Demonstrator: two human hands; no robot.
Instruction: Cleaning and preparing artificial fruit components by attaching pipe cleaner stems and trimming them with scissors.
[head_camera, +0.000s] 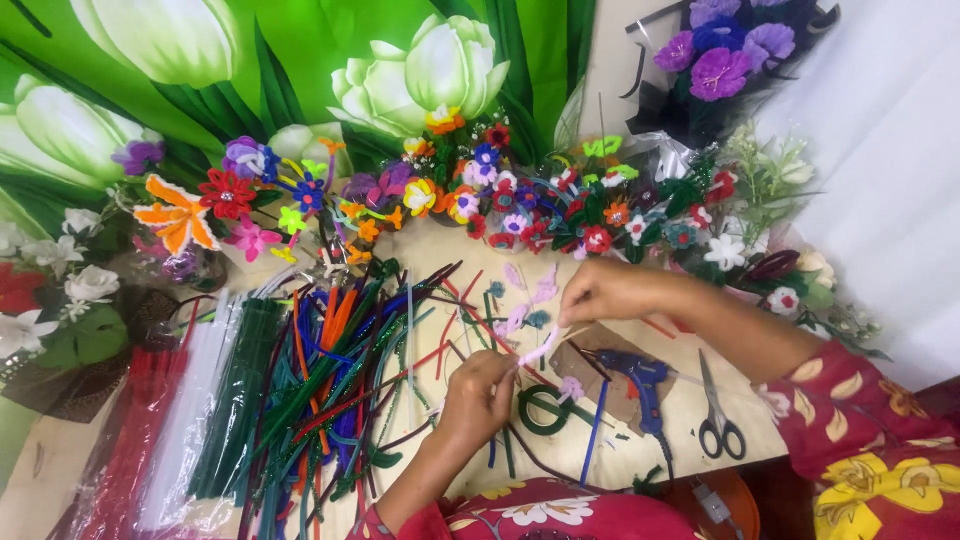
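My left hand (478, 396) pinches the lower end of a pale pink pipe-cleaner stem (541, 347) low over the table. My right hand (607, 291), further back and to the right, grips the upper end of the same stem with its fingertips. The stem slants between the two hands. Small pink and teal pipe-cleaner pieces (528, 300) lie on the table just behind it. Both sleeves are red with a flower print.
A heap of coloured pipe cleaners (330, 380) fills the table's left half. A blue glue gun (645, 385), a green tape roll (543, 410) and scissors (718, 425) lie to the right. Finished pipe-cleaner flowers (520, 200) line the back edge.
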